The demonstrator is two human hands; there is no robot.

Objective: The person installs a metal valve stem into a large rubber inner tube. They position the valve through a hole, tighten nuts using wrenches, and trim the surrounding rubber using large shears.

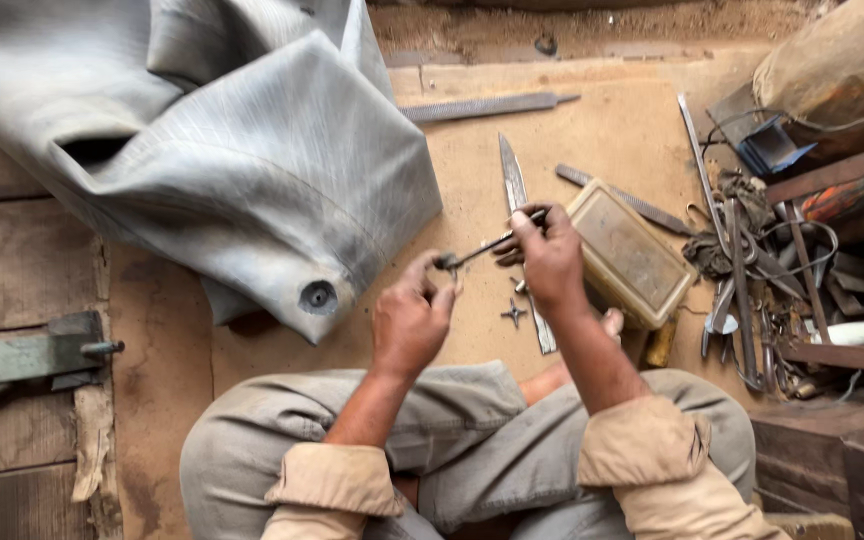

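Observation:
My left hand (410, 318) pinches a small dark metal piece (446, 262) between thumb and fingers. My right hand (548, 255) grips a thin metal tool (497, 240) whose tip meets that small piece. Both hands hover above my lap, over the sandy wooden floor. A long knife blade (515, 190) lies on the floor just beyond my hands. Close by, between my hands and knees, rests a small cross-shaped metal bit (514, 314).
A large grey rubber inner tube (232, 150) with a valve lies at the left. A rectangular tin box (630, 255) sits right of my hands. A flat file (482, 106) lies farther off. Scrap metal, wires and rods (752, 290) pile at the right beside a log (842, 70).

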